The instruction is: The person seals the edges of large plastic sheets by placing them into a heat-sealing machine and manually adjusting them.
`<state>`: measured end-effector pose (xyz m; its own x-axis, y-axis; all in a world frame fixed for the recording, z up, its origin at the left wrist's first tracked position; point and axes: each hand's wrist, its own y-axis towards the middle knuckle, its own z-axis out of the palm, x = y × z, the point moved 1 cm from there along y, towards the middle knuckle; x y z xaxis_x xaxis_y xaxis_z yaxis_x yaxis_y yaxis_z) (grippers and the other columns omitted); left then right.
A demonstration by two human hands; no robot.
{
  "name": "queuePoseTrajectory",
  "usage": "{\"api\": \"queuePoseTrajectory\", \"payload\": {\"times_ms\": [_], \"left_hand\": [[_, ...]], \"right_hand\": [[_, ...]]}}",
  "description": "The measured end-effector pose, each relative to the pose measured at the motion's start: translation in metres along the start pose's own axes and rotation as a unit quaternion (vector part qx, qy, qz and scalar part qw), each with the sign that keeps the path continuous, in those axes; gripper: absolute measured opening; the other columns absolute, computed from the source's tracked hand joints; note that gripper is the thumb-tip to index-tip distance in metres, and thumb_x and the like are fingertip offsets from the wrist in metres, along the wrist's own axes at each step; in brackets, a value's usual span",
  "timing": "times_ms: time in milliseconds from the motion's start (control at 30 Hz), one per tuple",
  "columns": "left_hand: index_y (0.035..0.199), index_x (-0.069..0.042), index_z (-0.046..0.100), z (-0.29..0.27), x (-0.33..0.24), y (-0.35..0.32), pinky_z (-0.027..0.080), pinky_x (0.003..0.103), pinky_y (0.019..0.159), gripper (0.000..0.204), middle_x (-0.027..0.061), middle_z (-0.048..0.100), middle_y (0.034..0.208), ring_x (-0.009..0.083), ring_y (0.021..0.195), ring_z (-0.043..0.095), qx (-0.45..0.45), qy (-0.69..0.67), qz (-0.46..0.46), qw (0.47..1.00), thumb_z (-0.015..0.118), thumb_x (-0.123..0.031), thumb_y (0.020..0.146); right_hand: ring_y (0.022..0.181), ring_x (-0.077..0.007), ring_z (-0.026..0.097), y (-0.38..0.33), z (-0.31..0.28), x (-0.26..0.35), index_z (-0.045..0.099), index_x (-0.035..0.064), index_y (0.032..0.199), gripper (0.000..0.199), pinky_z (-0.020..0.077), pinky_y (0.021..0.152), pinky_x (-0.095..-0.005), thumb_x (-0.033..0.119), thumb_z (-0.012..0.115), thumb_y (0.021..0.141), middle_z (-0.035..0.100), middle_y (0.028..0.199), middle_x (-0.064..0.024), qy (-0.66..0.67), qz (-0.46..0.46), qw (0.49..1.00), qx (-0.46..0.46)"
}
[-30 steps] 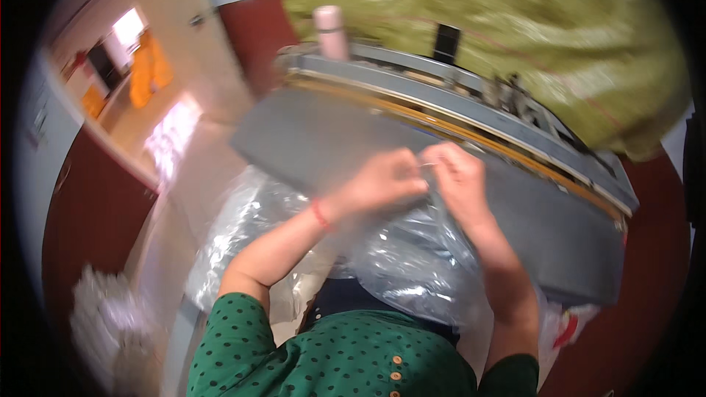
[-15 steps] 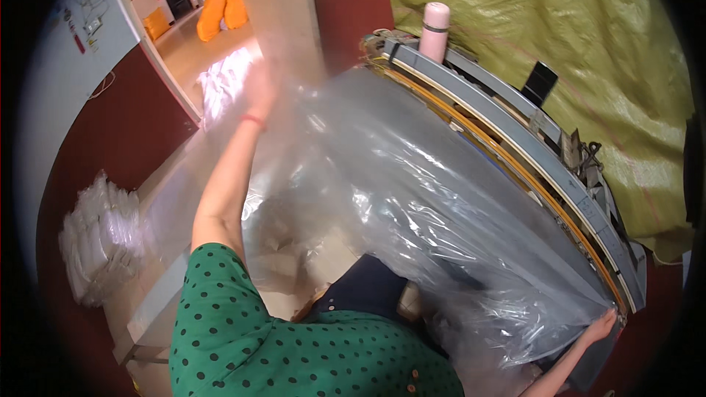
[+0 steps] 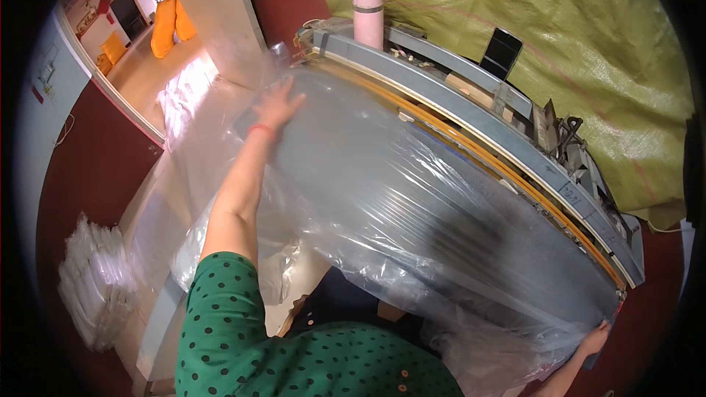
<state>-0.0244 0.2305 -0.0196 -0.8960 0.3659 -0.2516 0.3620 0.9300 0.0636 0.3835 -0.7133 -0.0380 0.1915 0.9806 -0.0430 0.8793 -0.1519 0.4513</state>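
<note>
A wide sheet of clear plastic film (image 3: 412,184) lies over a grey work surface and drapes down toward my body. My left hand (image 3: 278,106) rests on the film near its far left part, fingers spread and nothing held in them. At the lower right, my right hand (image 3: 597,338) has its fingers closed on the film's corner, at the near right end of the surface. Along the far side of the film runs a long machine bar (image 3: 471,121), grey with a yellow-orange strip (image 3: 441,132) in front.
A pink flask (image 3: 368,15) and a dark phone (image 3: 501,53) stand behind the bar, with metal clamps (image 3: 568,136) farther right. A yellow-green tarp (image 3: 551,7) hangs behind. Folded clear plastic (image 3: 95,279) is stacked at the left, below an open door (image 3: 217,15).
My left hand has come down from the raised film onto the surface. The film, billowed before, now lies flatter. My right hand still grips the corner, and the view has shifted.
</note>
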Motion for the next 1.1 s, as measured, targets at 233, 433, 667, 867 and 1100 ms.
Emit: {"api": "queuePoseTrajectory", "payload": {"times_ms": [233,433,667,867,1100], "left_hand": [[0.131,-0.003,0.046,-0.040,0.026,0.020,0.029,0.029,0.106,0.060,0.0127,0.046,0.136,0.0220,0.128,0.040,0.017,-0.315,0.110,0.943,0.051,-0.047,0.091],[0.114,0.002,0.058,-0.023,0.187,-0.006,0.043,0.036,0.089,0.038,0.0157,0.062,0.110,0.0256,0.103,0.057,-0.313,-0.383,-0.016,0.869,0.045,-0.028,0.094],[0.090,0.001,0.060,0.115,0.272,-0.134,0.046,0.044,0.074,0.024,0.0220,0.062,0.089,0.0382,0.086,0.059,-0.034,-0.003,0.007,0.999,0.046,-0.019,0.089],[0.096,0.000,0.060,0.049,0.306,-0.182,0.048,0.041,0.073,0.019,0.0204,0.063,0.092,0.0330,0.086,0.060,-0.181,-0.121,-0.155,0.964,0.050,-0.014,0.088],[0.086,-0.001,0.053,-0.108,0.221,-0.211,0.043,0.024,0.067,0.002,0.0016,0.056,0.083,0.0087,0.076,0.050,-0.341,-0.409,0.085,0.842,0.052,-0.001,0.088]], "right_hand": [[0.091,-0.0389,0.059,0.028,0.020,-0.024,0.056,0.0008,0.106,0.051,0.0453,0.075,-0.0454,0.048,0.043,0.092,0.063,0.099,-0.0209,0.071,0.047,0.995,0.059],[0.102,-0.0322,0.057,0.066,0.011,-0.068,0.057,-0.0069,0.112,0.068,0.0420,0.089,-0.0380,0.056,0.043,0.090,0.061,0.110,-0.0207,0.196,0.075,0.977,-0.028],[0.089,-0.0218,0.057,0.079,-0.001,0.011,0.058,-0.0055,0.107,0.044,0.0439,0.083,-0.0321,0.036,0.051,0.094,0.063,0.097,-0.0139,0.342,-0.093,0.934,0.042],[0.083,-0.0141,0.054,0.045,-0.092,0.187,0.057,-0.0040,0.098,0.027,0.0430,0.078,-0.0265,0.022,0.053,0.094,0.060,0.089,-0.0057,0.396,-0.297,0.867,0.062],[0.082,-0.0078,0.053,-0.123,-0.238,0.421,0.061,0.0011,0.095,0.010,0.0430,0.075,-0.0215,0.010,0.057,0.090,0.059,0.087,-0.0009,0.503,-0.430,0.725,0.192]]}}
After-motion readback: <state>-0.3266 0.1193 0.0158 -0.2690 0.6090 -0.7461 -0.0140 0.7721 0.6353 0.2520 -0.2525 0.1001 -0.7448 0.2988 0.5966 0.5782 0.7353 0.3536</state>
